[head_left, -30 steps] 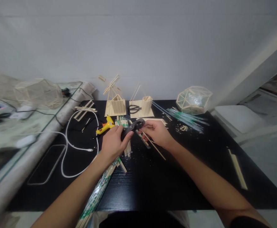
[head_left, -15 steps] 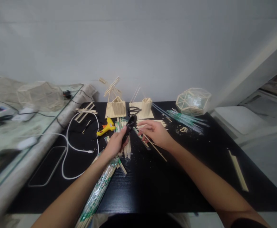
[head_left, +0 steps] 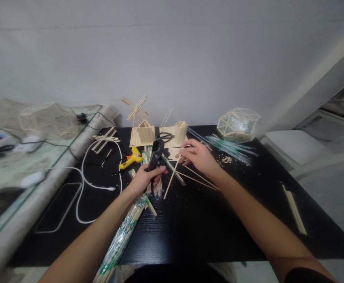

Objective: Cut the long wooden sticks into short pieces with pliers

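Note:
My left hand (head_left: pixel 147 179) is closed round a black hand tool (head_left: pixel 156 153) with a thick, rounded head that points up and away; its exact kind is unclear. A little to the right, my right hand (head_left: pixel 197 155) pinches a thin wooden stick (head_left: pixel 172 179), which slants down toward the left. More thin sticks (head_left: pixel 201 181) run out below the right palm; whether the fingers hold these is hidden. Under and behind both hands lie bundles of sticks in green-printed clear wrappers (head_left: pixel 158 188). Just left of the tool rests a yellow glue gun (head_left: pixel 131 158).
At the back stand a stick-built windmill model (head_left: pixel 146 133) and a round stick cup (head_left: pixel 180 131), with black scissors (head_left: pixel 166 136) between them. Empty wrappers (head_left: pixel 231 147) and a faceted stick frame (head_left: pixel 238 124) are right. A white cable (head_left: pixel 82 177) loops left; a long wrapped bundle (head_left: pixel 121 236) lies in front.
The stick in my right hand has swung from pointing down right to pointing down left. My left hand has turned the black tool more upright and shifted slightly left.

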The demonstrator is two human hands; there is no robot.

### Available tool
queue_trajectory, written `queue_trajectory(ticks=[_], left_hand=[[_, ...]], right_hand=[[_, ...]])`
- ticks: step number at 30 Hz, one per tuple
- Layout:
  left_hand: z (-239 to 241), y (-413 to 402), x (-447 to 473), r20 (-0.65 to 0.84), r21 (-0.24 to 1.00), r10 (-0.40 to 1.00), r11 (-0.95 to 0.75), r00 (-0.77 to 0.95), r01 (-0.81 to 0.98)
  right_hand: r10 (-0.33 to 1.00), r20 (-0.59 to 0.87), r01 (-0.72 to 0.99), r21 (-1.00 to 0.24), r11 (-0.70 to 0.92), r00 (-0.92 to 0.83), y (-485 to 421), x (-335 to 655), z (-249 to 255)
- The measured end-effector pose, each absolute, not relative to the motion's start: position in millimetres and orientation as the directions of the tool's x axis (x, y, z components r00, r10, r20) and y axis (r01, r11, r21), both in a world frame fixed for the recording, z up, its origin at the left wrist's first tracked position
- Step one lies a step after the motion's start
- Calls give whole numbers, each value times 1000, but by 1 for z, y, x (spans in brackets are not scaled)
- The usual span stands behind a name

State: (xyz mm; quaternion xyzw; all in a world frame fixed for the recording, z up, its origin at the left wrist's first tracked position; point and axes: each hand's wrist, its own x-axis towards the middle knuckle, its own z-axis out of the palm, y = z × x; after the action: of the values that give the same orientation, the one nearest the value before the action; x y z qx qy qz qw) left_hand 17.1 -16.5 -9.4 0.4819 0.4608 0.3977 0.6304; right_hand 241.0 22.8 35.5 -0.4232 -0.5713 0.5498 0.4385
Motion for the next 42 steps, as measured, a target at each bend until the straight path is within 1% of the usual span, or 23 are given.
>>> queue_trajectory(ticks=[5, 8, 13, 17, 19, 21, 24, 27, 29, 31, 33, 36, 42], left_hand=[[-10, -19, 19, -165, 986, 926, 148, 339, 77], [-8, -20, 20, -153, 986, 927, 122, 343, 112], [-7, -19, 19, -154, 988, 947, 149, 282, 40], [-8, -19, 18, -146, 989, 952, 148, 267, 14], [-9, -19, 17, -146, 988, 952, 151, 269, 3], [-9, -19, 17, -147, 988, 952, 153, 267, -2], [-9, -19, 18, -146, 988, 956, 153, 254, -5], [-8, -19, 19, -139, 989, 959, 148, 246, -20], [-7, -19, 19, -135, 989, 963, 146, 235, -29], [-7, -19, 19, -124, 991, 967, 133, 224, -26], [-7, -18, 18, -111, 993, 969, 118, 219, -19], [-8, -17, 18, -105, 993, 972, 112, 212, -21], [-9, -17, 18, -115, 993, 975, 118, 192, -7]], right_hand=[[972, 37, 6, -999, 40, -232, 27, 241, 30], [972, 47, 45, -997, 59, -230, 29, 242, 25], [974, 195, 199, -956, 216, -119, 35, 251, 21], [945, 308, 353, -877, 327, -110, 37, 258, 22], [933, 339, 402, -843, 359, -121, 36, 259, 24], [934, 332, 411, -839, 357, -133, 35, 258, 25], [944, 291, 371, -869, 329, -155, 32, 256, 27], [942, 254, 319, -894, 314, -217, 32, 255, 27], [934, 249, 320, -890, 325, -255, 33, 256, 26], [929, 261, 366, -864, 347, -264, 35, 258, 24], [933, 265, 456, -818, 351, -244, 37, 260, 24], [952, 213, 556, -775, 302, -221, 39, 263, 24], [960, 145, 660, -700, 271, -240, 37, 265, 27]])
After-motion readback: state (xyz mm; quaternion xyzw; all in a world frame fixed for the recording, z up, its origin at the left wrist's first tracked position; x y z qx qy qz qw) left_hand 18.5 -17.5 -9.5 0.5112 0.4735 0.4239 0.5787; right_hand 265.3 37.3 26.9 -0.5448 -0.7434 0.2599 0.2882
